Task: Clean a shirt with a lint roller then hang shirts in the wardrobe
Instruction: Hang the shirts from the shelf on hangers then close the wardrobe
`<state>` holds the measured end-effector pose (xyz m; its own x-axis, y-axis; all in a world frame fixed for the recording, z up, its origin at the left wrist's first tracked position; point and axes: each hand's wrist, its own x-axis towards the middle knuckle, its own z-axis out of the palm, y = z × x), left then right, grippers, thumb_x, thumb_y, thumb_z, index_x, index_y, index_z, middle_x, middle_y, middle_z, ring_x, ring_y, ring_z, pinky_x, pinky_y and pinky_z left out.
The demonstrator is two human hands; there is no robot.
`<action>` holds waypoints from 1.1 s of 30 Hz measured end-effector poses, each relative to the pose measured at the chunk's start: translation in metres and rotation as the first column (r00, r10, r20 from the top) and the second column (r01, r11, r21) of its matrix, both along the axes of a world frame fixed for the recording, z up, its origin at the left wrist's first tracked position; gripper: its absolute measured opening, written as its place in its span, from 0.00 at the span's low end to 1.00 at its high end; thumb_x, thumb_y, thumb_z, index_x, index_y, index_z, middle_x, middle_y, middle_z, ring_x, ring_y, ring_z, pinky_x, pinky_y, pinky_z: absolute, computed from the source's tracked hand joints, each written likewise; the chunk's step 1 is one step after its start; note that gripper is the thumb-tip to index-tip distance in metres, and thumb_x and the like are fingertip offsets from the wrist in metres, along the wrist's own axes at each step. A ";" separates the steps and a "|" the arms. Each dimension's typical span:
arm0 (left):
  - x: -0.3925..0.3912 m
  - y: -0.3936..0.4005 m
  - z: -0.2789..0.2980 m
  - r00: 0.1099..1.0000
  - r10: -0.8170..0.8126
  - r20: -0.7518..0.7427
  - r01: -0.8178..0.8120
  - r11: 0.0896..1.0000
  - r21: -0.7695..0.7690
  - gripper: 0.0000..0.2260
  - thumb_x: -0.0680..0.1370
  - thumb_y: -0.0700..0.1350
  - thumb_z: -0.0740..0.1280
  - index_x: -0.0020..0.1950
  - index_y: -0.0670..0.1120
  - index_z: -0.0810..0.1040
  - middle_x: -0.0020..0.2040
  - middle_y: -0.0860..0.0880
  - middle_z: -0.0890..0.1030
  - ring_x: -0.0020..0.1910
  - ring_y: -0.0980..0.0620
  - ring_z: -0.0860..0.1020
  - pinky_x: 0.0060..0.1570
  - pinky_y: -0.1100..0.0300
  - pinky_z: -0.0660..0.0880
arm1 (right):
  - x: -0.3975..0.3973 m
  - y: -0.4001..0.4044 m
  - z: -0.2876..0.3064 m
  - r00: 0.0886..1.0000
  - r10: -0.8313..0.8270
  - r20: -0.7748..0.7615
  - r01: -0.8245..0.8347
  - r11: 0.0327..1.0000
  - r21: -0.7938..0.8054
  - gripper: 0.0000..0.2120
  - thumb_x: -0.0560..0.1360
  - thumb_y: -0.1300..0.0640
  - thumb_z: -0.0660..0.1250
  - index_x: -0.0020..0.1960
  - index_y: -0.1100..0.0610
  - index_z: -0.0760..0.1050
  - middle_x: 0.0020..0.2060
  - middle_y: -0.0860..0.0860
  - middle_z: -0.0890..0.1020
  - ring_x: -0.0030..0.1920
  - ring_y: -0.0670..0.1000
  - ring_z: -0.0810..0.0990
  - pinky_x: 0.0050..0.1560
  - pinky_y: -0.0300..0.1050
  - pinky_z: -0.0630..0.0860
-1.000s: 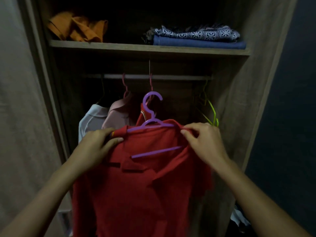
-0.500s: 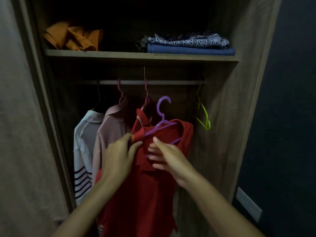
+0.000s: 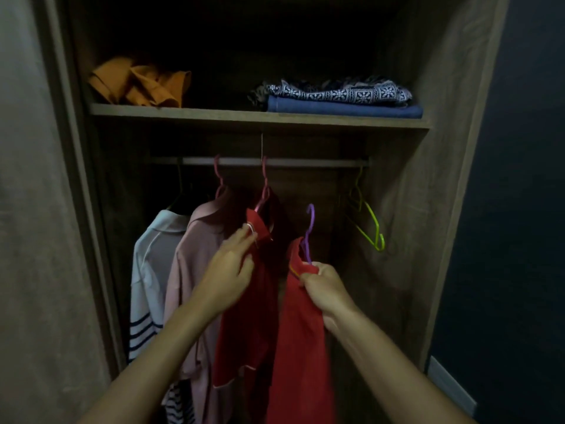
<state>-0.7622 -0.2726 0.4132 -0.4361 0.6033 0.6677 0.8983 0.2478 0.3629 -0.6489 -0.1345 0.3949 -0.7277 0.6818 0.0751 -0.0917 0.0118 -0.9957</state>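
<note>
Inside wardrobe, low centre: scene is dim, two forearms reach in from 6 o'clock.
right hand (image 3: 324, 286): fist closed on the shoulder of the red shirt (image 3: 301, 341) where the purple hanger (image 3: 309, 232) goes in; the shirt hangs from this grip, not from the rail.
left hand (image 3: 232, 267): fingers loosely curled, pushing at the collar of the hung red garment (image 3: 244, 316) at 9 o'clock of the held shirt; pinched or only pressed, cannot tell.
neighbours: pink shirt (image 3: 195, 270) and striped shirt (image 3: 149, 270) hang further toward 9 o'clock.
hook: purple hook is free in air, below the rail (image 3: 305, 162), in the gap at 12 o'clock of the right hand.
step judged: hang the held shirt on the rail.
how to do well: lift straight up until the hook clears the rail, turn its open side to the bar, lower on; left hand should hold neighbours aside so the gap stays open; avoid the green hangers (image 3: 371, 228) at 2 o'clock.
far: shelf (image 3: 214, 113) above carries orange cloth (image 3: 143, 85) and folded patterned stack (image 3: 339, 96).
hidden: purple hanger's arms are buried in fabric; shirt hems are cut off at 6 o'clock; wardrobe back is too dark to read; no lint roller in view.
</note>
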 end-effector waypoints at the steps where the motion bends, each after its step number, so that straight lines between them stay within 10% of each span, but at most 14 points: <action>1: -0.014 0.010 0.001 0.997 0.075 -0.024 -0.075 0.997 0.016 0.26 0.76 0.44 0.55 0.75 0.41 0.62 0.77 0.43 0.56 0.76 0.49 0.55 0.74 0.59 0.51 | -0.003 0.005 0.001 1.000 -0.007 0.011 0.006 1.000 0.016 0.10 0.74 0.69 0.59 0.40 0.58 0.75 0.26 0.54 0.76 0.24 0.49 0.74 0.27 0.37 0.70; 15: -0.078 0.076 -0.028 0.983 0.154 -0.098 -0.159 0.986 -0.047 0.39 0.69 0.27 0.55 0.74 0.40 0.37 0.74 0.47 0.34 0.77 0.51 0.39 0.75 0.60 0.40 | -0.113 0.102 0.080 0.992 -0.081 0.096 0.049 0.955 0.291 0.12 0.74 0.61 0.64 0.32 0.57 0.74 0.26 0.55 0.74 0.22 0.49 0.71 0.25 0.37 0.64; 33: -0.082 0.084 -0.033 0.990 0.105 -0.094 -0.110 0.993 -0.049 0.45 0.65 0.26 0.57 0.73 0.44 0.33 0.75 0.49 0.33 0.75 0.56 0.36 0.74 0.64 0.40 | -0.163 0.134 0.082 0.964 -0.200 0.174 0.109 0.897 0.429 0.14 0.76 0.63 0.59 0.58 0.65 0.77 0.54 0.63 0.81 0.54 0.61 0.81 0.47 0.46 0.75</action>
